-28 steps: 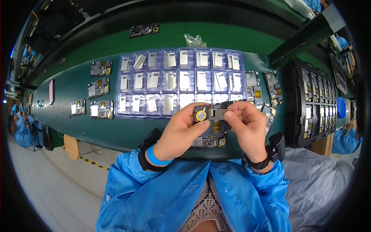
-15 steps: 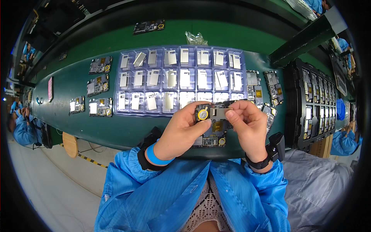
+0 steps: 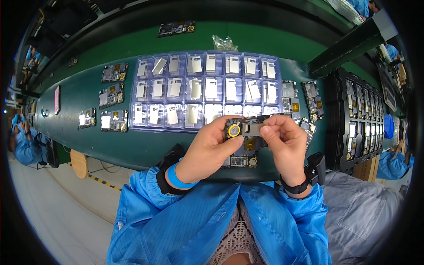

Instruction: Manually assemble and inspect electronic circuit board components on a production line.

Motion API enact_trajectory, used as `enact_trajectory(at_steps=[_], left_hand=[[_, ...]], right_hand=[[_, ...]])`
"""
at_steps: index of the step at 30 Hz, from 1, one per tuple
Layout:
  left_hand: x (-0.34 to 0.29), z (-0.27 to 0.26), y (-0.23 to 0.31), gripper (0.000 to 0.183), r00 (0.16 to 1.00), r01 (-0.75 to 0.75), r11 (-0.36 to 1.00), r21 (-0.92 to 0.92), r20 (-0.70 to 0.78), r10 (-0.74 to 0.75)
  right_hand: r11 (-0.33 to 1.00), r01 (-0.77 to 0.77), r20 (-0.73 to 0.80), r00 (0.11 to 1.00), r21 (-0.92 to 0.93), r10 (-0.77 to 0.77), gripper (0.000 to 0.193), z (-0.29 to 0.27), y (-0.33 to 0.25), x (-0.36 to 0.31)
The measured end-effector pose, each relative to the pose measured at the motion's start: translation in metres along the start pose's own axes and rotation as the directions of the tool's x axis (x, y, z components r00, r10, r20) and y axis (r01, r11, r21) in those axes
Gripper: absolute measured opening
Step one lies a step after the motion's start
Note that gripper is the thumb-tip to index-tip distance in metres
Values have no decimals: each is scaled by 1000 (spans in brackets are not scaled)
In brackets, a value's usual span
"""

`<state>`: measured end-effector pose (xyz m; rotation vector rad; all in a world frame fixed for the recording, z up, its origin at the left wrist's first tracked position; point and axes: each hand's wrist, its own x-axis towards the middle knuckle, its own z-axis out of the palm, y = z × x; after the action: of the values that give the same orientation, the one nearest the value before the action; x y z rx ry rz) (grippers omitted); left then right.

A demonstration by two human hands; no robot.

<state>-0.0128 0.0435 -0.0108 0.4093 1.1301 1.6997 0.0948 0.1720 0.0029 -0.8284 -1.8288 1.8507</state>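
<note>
Apparently midway: just nearside of the clear tray (image 3: 165, 129), the left hand (image 3: 210, 143) grips a circuit board (image 3: 233, 129), the right hand (image 3: 286, 137) pinching a metal plate (image 3: 253, 129) against it, seating unclear; many plates await inside

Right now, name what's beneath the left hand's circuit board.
Another circuit board with a gold patch shows in part above the green tabletop; the held board and left hand hide the rest.

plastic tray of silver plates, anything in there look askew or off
Yes: in the plastic tray, back row, second compartment from the left, a silver plate slants strongly, its top leaning right, while most others sit nearer upright. Fine damage is too small to tell.
</note>
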Motion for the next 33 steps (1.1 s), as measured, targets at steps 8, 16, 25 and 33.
enact_trajectory(at_steps=[8, 16, 25, 33], left_hand=[[0, 1, 3, 33, 1000, 21, 1000, -3, 1, -21], [2, 5, 1, 28, 996, 6, 998, 68, -85, 0], [1, 9, -3, 22, 973, -81, 964, 253, -189, 132], [0, 15, -2, 20, 972, -89, 972, 216, -195, 132]], right_hand=[[1000, -6, -7, 1000, -14, 6, 11, 0, 1, 1], [972, 156, -106, 979, -175, -176, 12, 5, 6, -1], [893, 274, -109, 937, -357, -331, 12, 10, -6, -4], [830, 366, -132, 881, -420, -455, 14, 7, 0, -3]])
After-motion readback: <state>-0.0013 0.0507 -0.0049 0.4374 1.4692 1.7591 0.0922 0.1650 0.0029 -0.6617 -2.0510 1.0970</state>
